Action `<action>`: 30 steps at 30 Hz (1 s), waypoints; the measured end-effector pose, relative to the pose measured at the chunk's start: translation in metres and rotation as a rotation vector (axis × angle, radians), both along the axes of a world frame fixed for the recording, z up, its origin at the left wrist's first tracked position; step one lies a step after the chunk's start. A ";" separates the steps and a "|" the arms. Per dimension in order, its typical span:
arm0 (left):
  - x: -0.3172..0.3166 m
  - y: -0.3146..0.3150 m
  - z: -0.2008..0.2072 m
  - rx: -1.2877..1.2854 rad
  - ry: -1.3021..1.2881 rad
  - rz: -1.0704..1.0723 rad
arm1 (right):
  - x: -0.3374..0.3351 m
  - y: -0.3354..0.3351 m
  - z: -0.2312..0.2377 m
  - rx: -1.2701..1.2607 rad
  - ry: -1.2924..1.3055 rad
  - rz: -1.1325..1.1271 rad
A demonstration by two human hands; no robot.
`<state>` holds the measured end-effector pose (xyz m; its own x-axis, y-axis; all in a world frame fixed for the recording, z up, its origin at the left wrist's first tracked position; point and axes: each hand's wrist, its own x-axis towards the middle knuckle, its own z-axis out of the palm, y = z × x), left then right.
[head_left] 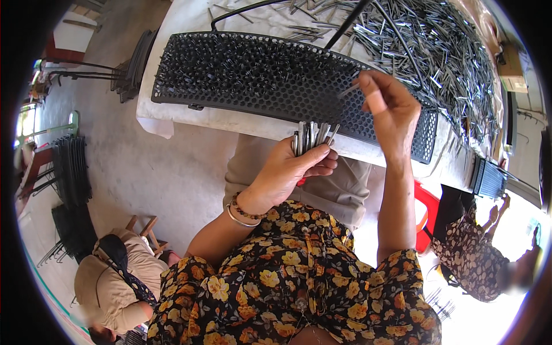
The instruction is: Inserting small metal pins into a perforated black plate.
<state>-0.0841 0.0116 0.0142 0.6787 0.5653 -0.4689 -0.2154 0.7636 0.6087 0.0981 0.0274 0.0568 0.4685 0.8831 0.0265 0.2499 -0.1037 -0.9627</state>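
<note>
My left hand is closed around a bundle of short, thin metal strips, their ends pointing up past the fingers. Above the rack's right part, my right hand pinches one metal strip between thumb and fingertips; the strip is slightly blurred. The long black rack has a honeycomb of holes and thin raised handle bars. Many dark strips stand upright in its left and middle holes. Toward the right, the holes around my right hand show no strips.
A large heap of loose metal strips covers the table's far right. Black racks hang at the left. One person sits at lower left, another at lower right beside a red stool.
</note>
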 end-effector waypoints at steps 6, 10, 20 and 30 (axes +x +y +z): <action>0.025 -0.007 -0.007 -0.100 -0.030 0.022 | 0.019 0.028 -0.037 0.213 -0.382 -0.048; 0.026 -0.008 -0.006 -0.070 0.000 -0.001 | 0.019 0.032 -0.049 0.247 -0.387 -0.030; 0.026 -0.005 -0.008 -0.113 -0.030 -0.025 | 0.015 0.032 -0.042 0.313 -0.569 0.010; 0.025 -0.006 -0.013 -0.108 -0.034 -0.004 | 0.019 0.033 -0.048 0.439 -0.785 0.110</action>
